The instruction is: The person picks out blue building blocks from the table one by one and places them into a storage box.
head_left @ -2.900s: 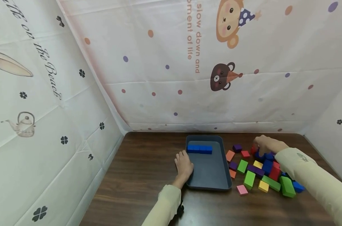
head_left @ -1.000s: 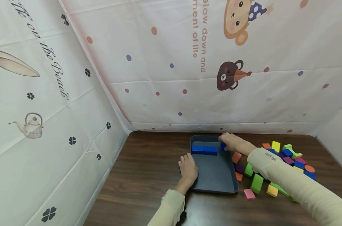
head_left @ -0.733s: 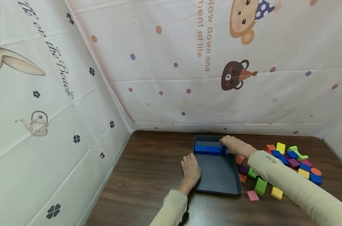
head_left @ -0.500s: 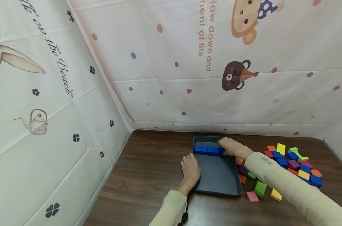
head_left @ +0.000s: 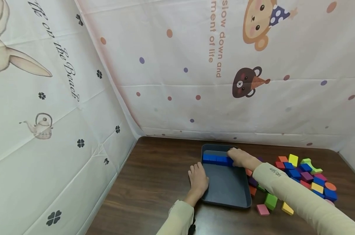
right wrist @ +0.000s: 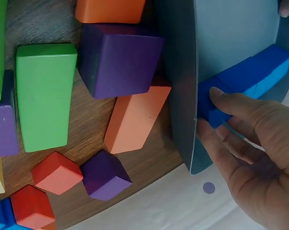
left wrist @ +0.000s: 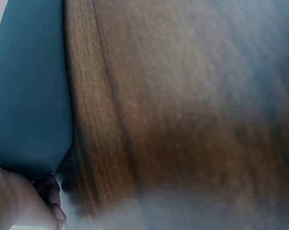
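A row of blue blocks lies across the far part of the dark grey tray. At the row's right end my right hand pinches a blue block; its thumb is on top and its fingers are down beside the tray's right wall. That block sits in line with the others in the right wrist view. My left hand holds the tray's left rim, and a fingertip of it shows by the wall in the right wrist view. The left wrist view shows the tray's outer side with curled fingers at its end.
Right of the tray, many-coloured blocks lie loose on the wooden table. Among them are a green block, a pink block and an orange disc. A printed cloth hangs behind the table.
My right hand has come from the loose blocks to the tray with a blue block and set it against the row's right end. The left hand stays at the tray's left rim.
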Demonstrator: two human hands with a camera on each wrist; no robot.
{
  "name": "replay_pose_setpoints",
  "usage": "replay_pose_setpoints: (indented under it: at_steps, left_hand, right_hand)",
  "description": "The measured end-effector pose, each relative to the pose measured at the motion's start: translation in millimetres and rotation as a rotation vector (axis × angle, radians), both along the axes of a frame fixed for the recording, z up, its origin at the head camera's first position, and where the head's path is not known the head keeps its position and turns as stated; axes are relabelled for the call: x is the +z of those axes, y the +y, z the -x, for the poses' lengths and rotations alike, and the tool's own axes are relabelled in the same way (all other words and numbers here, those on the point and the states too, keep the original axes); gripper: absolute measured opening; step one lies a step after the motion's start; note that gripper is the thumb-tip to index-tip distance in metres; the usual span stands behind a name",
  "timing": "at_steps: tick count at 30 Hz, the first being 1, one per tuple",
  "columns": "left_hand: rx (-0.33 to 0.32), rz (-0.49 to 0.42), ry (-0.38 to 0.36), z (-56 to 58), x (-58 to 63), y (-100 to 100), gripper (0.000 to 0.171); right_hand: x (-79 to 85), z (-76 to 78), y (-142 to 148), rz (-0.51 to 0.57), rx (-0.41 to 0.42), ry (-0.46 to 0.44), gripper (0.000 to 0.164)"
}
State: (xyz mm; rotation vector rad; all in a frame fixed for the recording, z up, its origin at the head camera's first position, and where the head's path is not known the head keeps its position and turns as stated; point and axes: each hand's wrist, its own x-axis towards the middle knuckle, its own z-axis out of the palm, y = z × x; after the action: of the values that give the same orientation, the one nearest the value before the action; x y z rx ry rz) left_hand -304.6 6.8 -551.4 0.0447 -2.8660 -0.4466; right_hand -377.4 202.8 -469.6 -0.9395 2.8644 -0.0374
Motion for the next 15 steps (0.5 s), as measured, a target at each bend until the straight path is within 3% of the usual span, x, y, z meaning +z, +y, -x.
replay_pose_setpoints:
  at_steps: [6,9,15]
  left_hand:
    - [-0.005,-0.023,-0.008,0.3,-1.2,-3.4,0.039]
    - [-0.012,-0.053,-0.019,0.1,-0.9,-7.7,0.039]
    - [0.006,-0.098,0.006,1.7,0.8,-19.4,0.037]
  right_hand:
    - [6.7,-0.2,0.0,-0.004,-0.004,-0.008,0.029]
    - [23.4,0.5,6.4,0.010,-0.028,-0.031,0.024]
    - [66.1,9.2,43.3,0.048,-0.023,0.015,0.011]
